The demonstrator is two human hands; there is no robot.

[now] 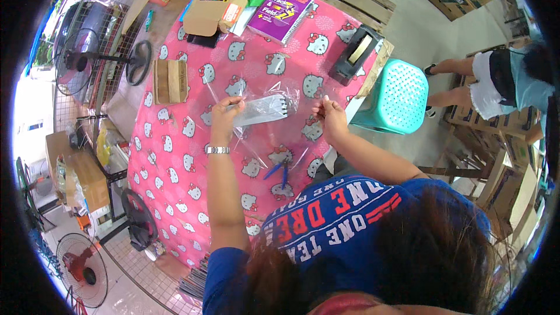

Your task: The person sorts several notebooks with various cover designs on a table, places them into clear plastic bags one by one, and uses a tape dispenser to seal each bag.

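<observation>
My left hand [226,114] is closed on the left end of a long, pale, flat pad [259,111] with black coil-like loops along its right end. Shiny clear plastic film [245,76] lies around and under the pad on the pink tablecloth. To the right of the loops, apart from the pad, my right hand [332,118] has its fingertips pinched together. Whether they grip an edge of the film or something else is too small to tell. Blue-handled pliers [280,170] lie nearer to me, below the pad.
A black tape dispenser [356,55] stands at the table's right edge beside a turquoise stool [398,96]. Toward the back are a purple spiral notebook [281,14] and an open cardboard box [219,3]. A wooden block [170,81] sits at left. Another person [496,79] stands at right.
</observation>
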